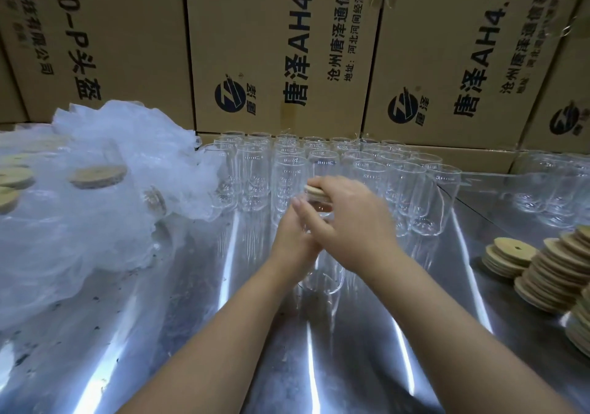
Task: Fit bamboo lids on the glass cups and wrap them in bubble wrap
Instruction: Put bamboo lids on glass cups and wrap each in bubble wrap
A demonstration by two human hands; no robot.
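A clear glass cup (322, 273) stood at the centre of the shiny metal table (351, 350), just in front of the person. The left hand (297, 238) held it by the side wall from nine o'clock, fingers lying up along the glass, probably to keep it from sliding or tipping under pressure. How far the thumb wrapped round was hidden. The right hand (354, 219) came over from three o'clock, fingers curled down over a round pale bamboo lid (314, 190) and gripping it at the cup's mouth. The lid looked slightly tilted, so it was likely being seated, not yet pressed home.

The supplies seemed laid out for short reaches:
- A tight block of uncapped glass cups (367, 171) stood at twelve o'clock.
- Leaning stacks of bamboo lids (549, 273) sat at three to four o'clock, on the capping hand's side.
- A heap of translucent bubble wrap (105, 190), with lidded cups showing through it, lay at nine to ten o'clock.

Brown printed cardboard boxes (281, 46) walled off the far edge.
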